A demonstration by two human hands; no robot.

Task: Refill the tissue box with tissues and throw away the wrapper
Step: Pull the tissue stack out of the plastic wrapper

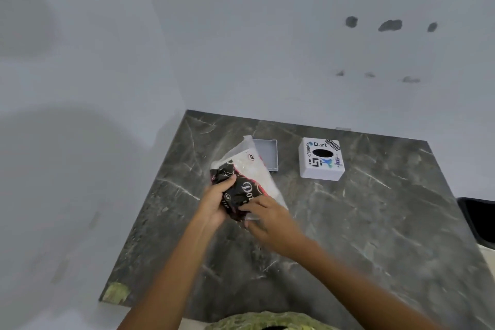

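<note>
A tissue pack (247, 169) in a clear wrapper with black and red print is held above the dark marble table (361, 222), tilted up to the right. My left hand (215, 201) grips its printed lower end from the left. My right hand (267, 218) pinches the same end from the right. White tissues show through the clear upper part. The white tissue box cover (321, 158), with stickers and a dark oval hole on top, stands to the right. A shallow grey tray, the box base (267, 154), lies behind the pack, partly hidden by it.
White walls meet in a corner behind the table. A black bin (479, 218) shows at the right edge, beside the table. The table's near left corner (116, 293) is chipped.
</note>
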